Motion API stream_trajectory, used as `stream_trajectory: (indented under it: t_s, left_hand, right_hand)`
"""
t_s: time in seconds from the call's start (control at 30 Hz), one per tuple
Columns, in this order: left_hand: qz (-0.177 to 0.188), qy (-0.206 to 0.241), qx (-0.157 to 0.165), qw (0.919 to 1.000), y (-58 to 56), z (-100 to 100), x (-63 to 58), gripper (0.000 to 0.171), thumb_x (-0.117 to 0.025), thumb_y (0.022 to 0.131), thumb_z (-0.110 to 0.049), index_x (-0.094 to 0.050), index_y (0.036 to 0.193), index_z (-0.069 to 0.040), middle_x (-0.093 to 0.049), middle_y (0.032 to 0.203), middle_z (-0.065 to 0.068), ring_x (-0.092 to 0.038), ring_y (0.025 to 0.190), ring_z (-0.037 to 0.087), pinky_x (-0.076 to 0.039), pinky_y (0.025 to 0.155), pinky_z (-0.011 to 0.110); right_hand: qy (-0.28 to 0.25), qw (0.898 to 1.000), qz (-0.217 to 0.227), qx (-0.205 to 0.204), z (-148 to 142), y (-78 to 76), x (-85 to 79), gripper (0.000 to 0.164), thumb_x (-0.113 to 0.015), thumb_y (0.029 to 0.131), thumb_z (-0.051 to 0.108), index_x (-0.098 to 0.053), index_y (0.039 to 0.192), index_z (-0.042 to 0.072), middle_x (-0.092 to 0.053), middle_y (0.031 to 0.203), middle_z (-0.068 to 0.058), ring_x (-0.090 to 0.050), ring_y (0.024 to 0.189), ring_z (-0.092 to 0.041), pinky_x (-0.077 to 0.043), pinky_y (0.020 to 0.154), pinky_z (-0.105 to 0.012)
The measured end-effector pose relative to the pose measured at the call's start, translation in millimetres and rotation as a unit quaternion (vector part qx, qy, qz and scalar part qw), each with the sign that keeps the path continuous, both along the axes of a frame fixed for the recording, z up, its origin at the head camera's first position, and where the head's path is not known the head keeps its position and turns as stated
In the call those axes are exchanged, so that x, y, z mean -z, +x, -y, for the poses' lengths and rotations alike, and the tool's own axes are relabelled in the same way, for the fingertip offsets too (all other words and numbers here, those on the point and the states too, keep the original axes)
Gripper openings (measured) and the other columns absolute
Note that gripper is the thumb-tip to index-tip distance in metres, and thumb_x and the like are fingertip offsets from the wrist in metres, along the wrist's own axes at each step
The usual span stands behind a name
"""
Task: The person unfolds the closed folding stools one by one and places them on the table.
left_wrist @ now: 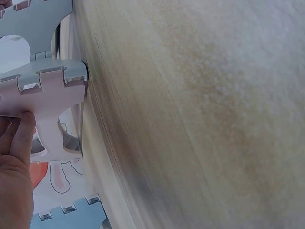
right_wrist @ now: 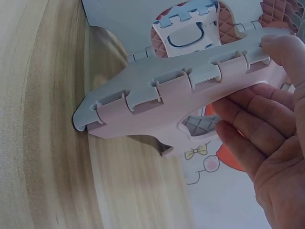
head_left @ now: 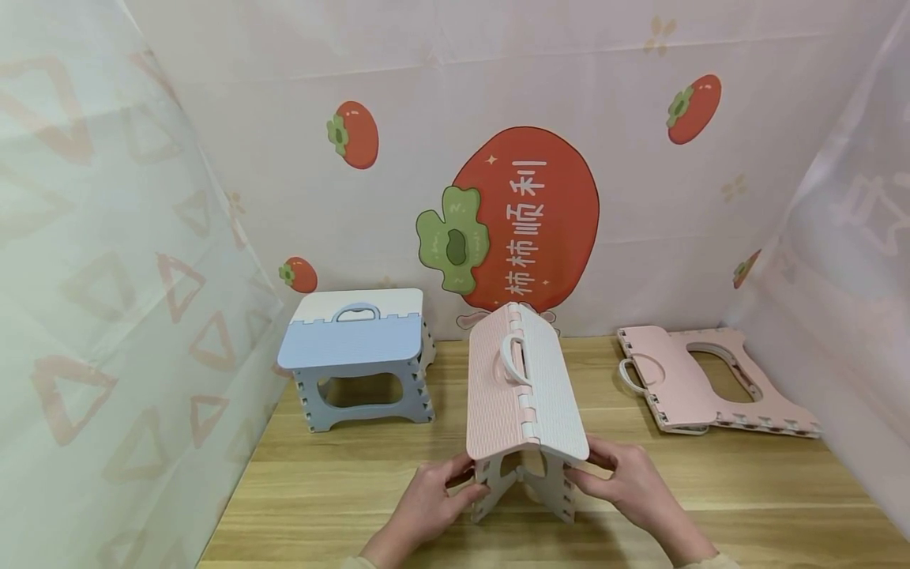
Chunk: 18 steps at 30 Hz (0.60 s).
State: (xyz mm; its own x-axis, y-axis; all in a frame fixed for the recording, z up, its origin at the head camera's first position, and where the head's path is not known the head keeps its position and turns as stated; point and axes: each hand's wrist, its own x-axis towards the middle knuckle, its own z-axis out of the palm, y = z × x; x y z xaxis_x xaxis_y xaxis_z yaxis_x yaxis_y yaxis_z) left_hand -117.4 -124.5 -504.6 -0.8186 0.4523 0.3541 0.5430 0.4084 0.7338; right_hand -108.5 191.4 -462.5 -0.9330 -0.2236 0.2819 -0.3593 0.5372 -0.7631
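A pink and white folding stool [head_left: 498,403] stands on the table between both hands, its two-part seat peaked like a roof along the hinge. A white carrying handle [head_left: 509,359] rises beside the ridge. My left hand [head_left: 434,502] grips the left leg panel near its top, thumb at the front edge and fingers behind. On the other side, my right hand [head_left: 629,484] pinches the right leg panel; in the right wrist view its thumb [right_wrist: 286,52] lies on the grey-white outer face and its fingers reach behind the pink part. Both leg panels slant inward under the seat.
At the left, a blue and white folding stool [head_left: 355,340] stands opened with a flat seat. A pink folding stool [head_left: 675,379] lies folded flat at the right. Patterned white sheets [head_left: 284,197] enclose the wooden table [head_left: 327,498] at the back and sides.
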Motion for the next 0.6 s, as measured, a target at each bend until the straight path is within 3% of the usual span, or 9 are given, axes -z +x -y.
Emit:
stream_trajectory:
  t_s: [0.6]
  left_hand:
    - [-0.001, 0.005, 0.000, 1.0000, 0.2, 0.7, -0.9, 0.046, -0.070, 0.098, -0.032, -0.065, 0.133, -0.001, -0.073, 0.120, 0.016, -0.073, 0.106, 0.023, -0.063, 0.082, 0.034]
  right_hand:
    - [-0.010, 0.999, 0.001, 0.031, -0.6, 1.7, 4.0, 0.039, -0.087, 0.082, 0.022, -0.077, 0.118, 0.009, -0.079, 0.102, -0.001, -0.072, 0.096, -0.006, -0.060, 0.078, -0.024]
